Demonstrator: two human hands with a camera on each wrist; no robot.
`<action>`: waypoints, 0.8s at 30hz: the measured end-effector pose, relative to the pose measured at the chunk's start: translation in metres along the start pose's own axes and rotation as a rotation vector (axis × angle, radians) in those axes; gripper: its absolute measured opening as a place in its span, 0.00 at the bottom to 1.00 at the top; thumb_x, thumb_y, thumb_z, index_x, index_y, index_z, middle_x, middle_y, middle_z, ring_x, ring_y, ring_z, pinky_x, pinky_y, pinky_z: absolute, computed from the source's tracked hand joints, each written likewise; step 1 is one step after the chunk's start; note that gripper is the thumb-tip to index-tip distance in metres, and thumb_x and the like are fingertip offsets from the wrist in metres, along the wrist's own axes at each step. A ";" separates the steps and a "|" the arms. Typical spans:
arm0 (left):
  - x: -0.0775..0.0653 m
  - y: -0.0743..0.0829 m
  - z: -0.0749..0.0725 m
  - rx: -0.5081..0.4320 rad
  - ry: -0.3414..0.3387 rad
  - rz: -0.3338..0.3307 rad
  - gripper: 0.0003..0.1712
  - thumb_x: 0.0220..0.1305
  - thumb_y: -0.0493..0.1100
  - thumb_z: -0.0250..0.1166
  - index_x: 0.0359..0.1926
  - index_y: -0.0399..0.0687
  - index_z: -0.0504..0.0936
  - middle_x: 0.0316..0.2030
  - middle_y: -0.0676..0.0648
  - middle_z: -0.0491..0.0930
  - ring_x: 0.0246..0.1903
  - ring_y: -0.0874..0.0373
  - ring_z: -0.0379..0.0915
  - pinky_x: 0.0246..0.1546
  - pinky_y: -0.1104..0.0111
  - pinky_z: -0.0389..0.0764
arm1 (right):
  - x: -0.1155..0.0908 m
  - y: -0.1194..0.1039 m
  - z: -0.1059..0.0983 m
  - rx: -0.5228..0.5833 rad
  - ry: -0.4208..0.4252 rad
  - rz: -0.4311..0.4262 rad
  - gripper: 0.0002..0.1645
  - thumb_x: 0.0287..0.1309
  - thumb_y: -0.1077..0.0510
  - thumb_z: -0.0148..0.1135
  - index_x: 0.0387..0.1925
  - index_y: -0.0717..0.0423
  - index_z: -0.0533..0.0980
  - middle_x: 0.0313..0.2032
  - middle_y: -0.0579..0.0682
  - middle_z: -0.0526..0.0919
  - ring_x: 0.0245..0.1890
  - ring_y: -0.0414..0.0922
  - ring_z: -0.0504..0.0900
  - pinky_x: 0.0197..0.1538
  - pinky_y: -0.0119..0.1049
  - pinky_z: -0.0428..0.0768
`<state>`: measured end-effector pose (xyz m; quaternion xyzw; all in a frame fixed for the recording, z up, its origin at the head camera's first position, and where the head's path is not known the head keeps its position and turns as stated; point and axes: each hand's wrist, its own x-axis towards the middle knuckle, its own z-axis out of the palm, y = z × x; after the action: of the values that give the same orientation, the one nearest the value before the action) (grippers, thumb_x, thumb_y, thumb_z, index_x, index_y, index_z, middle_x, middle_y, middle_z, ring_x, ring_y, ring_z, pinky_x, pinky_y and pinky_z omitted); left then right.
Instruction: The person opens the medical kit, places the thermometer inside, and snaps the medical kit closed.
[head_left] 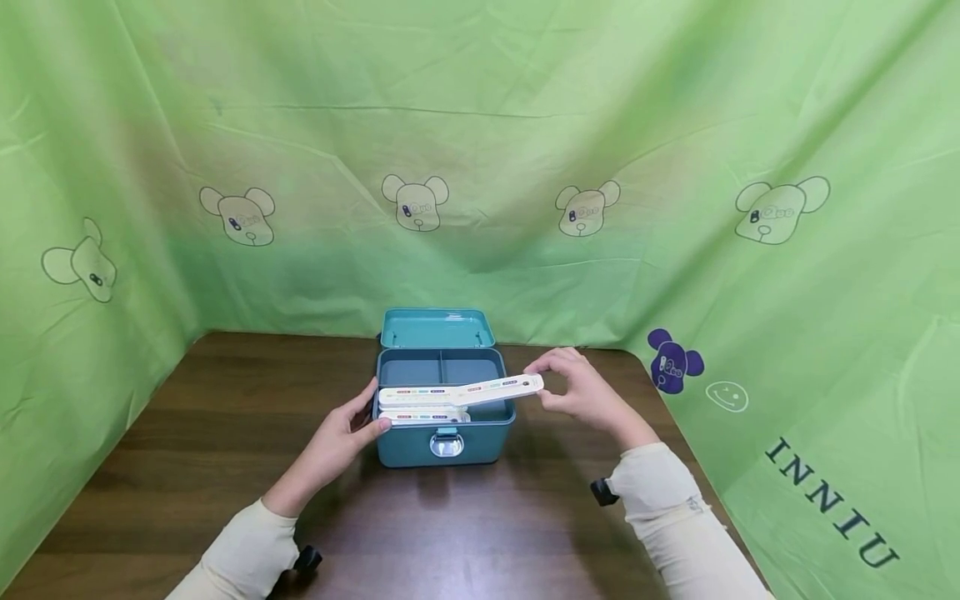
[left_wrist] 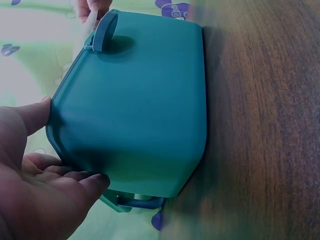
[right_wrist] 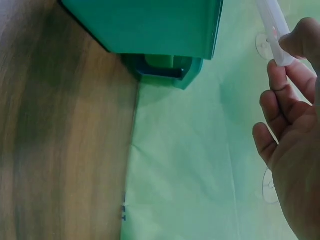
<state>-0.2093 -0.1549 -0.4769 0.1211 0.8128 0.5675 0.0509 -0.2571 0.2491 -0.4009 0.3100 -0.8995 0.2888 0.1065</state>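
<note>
A teal storage box (head_left: 480, 446) stands on the table with its lid raised at the back. My left hand (head_left: 337, 442) holds its left front corner, thumb at the rim and fingers along the side, as the left wrist view shows. My right hand (head_left: 581, 390) pinches the right end of a long, narrow white strip (head_left: 501, 388) with coloured print. That strip slants up over the box's right rim; in the right wrist view its end (right_wrist: 283, 57) sits between thumb and fingers. Another printed white strip (head_left: 420, 417) lies lower in the box, near the front wall.
A divided grey-blue tray area (head_left: 411, 369) shows at the back of the box. A clear latch (head_left: 446, 445) is on its front. Green cloth (head_left: 480, 275) with printed bear heads hangs behind and beside the brown wooden table (head_left: 210, 442).
</note>
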 end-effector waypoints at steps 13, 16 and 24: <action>0.000 -0.001 -0.002 0.007 0.009 -0.023 0.52 0.68 0.58 0.68 0.82 0.48 0.51 0.79 0.40 0.54 0.76 0.44 0.57 0.70 0.52 0.67 | 0.021 -0.013 0.010 -0.029 -0.151 -0.056 0.17 0.53 0.62 0.70 0.46 0.48 0.85 0.43 0.40 0.84 0.53 0.45 0.75 0.62 0.49 0.67; 0.000 -0.002 -0.001 0.009 0.007 -0.022 0.52 0.68 0.58 0.68 0.81 0.47 0.51 0.79 0.40 0.54 0.76 0.44 0.57 0.70 0.52 0.67 | 0.023 -0.016 0.010 -0.039 -0.183 -0.061 0.17 0.54 0.62 0.71 0.47 0.48 0.85 0.44 0.40 0.84 0.54 0.47 0.75 0.62 0.50 0.66; 0.001 -0.001 0.000 -0.009 0.009 -0.013 0.52 0.68 0.57 0.69 0.81 0.47 0.52 0.79 0.40 0.54 0.76 0.45 0.58 0.70 0.52 0.67 | 0.030 -0.028 0.010 -0.071 -0.306 -0.072 0.16 0.56 0.59 0.73 0.47 0.48 0.85 0.47 0.41 0.84 0.54 0.46 0.74 0.58 0.48 0.66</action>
<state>-0.2106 -0.1550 -0.4780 0.1132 0.8112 0.5714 0.0516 -0.2637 0.2101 -0.3852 0.3783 -0.9033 0.2021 -0.0108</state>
